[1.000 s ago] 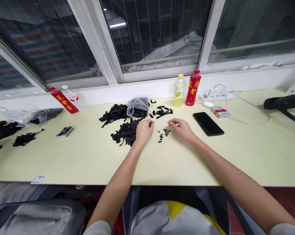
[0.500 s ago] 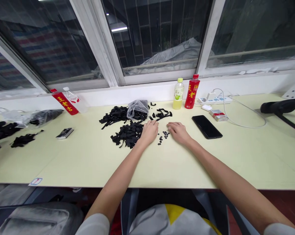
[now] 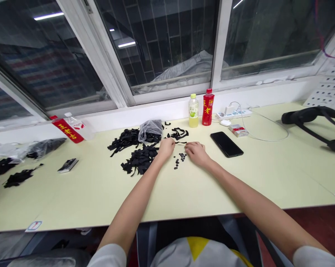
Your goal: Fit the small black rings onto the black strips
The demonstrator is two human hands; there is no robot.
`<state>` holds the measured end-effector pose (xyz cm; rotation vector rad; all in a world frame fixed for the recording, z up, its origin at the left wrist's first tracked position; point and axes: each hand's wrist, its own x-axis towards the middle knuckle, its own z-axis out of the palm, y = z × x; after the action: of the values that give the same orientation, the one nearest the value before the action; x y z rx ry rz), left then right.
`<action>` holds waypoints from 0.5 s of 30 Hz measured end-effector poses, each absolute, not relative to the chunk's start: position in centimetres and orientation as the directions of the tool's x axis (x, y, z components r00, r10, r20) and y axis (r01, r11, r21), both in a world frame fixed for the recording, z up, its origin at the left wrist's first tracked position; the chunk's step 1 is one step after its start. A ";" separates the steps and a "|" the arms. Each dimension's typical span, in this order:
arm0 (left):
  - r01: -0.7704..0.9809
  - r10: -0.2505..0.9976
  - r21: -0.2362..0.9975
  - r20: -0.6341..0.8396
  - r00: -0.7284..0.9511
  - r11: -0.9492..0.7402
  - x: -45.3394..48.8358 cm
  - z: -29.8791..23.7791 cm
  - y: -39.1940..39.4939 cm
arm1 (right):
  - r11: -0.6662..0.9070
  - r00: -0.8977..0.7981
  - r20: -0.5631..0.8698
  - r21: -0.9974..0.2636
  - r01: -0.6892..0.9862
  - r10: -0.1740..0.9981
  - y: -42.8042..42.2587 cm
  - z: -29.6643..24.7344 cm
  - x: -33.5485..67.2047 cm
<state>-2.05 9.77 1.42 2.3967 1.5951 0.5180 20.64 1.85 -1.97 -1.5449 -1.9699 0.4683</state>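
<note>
My left hand (image 3: 166, 147) pinches one end of a short black strip (image 3: 180, 142), which looks like fabric. The strip runs across to my right hand (image 3: 196, 152), whose bent fingers are closed at its other end; the exact grip there is too small to make out. Just below, between the hands, lie several small black rings (image 3: 181, 157). Beside my left hand is a pile of black strips (image 3: 141, 159), with a second heap (image 3: 125, 139) behind it. A few looser strips (image 3: 180, 132) lie beyond my fingers.
A clear plastic bag (image 3: 150, 130) rests on the rear heap. Behind stand a yellow-green drink bottle (image 3: 193, 113) and a red bottle (image 3: 207, 109). To the right are a black phone (image 3: 226, 144), a small box (image 3: 238, 130), a power strip (image 3: 234, 114) and a black headset (image 3: 314, 118).
A black strip now shows stretched between my hands, where none was visible before. My view has turned slightly to the right.
</note>
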 end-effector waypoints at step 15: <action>0.511 0.902 0.749 0.295 0.315 -0.423 -4.7 -0.6 2.7 | 0.481 -0.229 0.425 -0.728 0.488 0.876 1.8 -2.3 20.2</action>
<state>-4.68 2.68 -0.60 2.0546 1.2444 0.9640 20.22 1.83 -2.34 -1.1386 -1.8771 0.5741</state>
